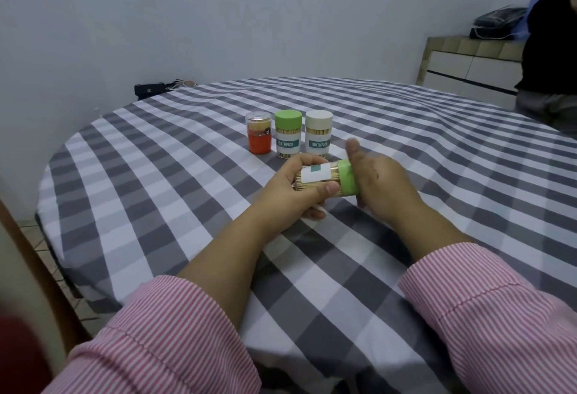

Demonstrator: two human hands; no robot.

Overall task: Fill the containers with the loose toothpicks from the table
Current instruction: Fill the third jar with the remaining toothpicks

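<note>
My left hand (pixel 292 187) grips a clear toothpick container (pixel 315 178) that lies sideways above the table, packed with toothpicks. Its green lid (pixel 348 181) points right and sits against the palm of my right hand (pixel 382 181), whose thumb sticks up; the right fingers are hidden behind the lid. Behind them three more containers stand upright in a row: an orange one with a clear lid (pixel 259 136), a green-lidded one (pixel 288 134) and a white-lidded one (pixel 318 131), all holding toothpicks. No loose toothpicks show on the cloth.
The round table (pixel 187 193) carries a grey and white checked cloth. A dark small case (pixel 149 90) lies at its far left edge. A person in dark clothes (pixel 549 50) sits at the far right beside a low cabinet (pixel 468 65). A wooden chair back (pixel 34 268) rises at left.
</note>
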